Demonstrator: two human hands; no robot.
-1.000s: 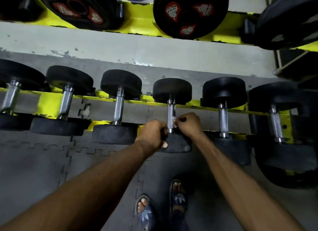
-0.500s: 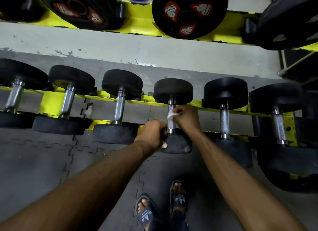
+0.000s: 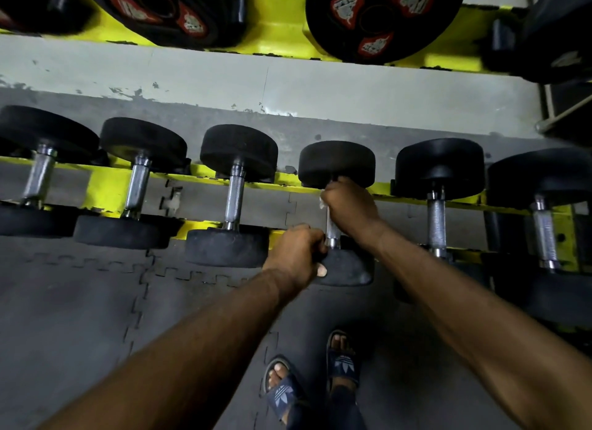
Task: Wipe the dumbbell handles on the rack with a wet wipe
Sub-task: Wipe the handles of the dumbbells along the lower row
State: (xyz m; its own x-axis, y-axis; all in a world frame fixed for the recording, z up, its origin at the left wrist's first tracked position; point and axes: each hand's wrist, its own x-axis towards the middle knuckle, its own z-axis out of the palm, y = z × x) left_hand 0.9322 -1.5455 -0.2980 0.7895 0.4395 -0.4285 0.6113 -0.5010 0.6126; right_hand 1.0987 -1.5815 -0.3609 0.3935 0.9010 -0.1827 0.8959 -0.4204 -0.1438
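Left hand (image 3: pixel 296 253) is gripping dumbbell head (image 3: pixel 347 269), steadying it; right hand (image 3: pixel 350 205) just above is clenching wet wipe (image 3: pixel 323 202) around handle (image 3: pixel 332 229).

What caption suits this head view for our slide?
Right hand wraps a wet wipe round a racked dumbbell handle while the left hand grips its near end.

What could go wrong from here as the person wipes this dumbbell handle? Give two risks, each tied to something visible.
1. The left hand grips the dumbbell at its near head; if it tips off, it could land on the toes in open slides just below.
2. The right hand holds the wet wipe high on the handle, by the far head; the lower part may be missed.
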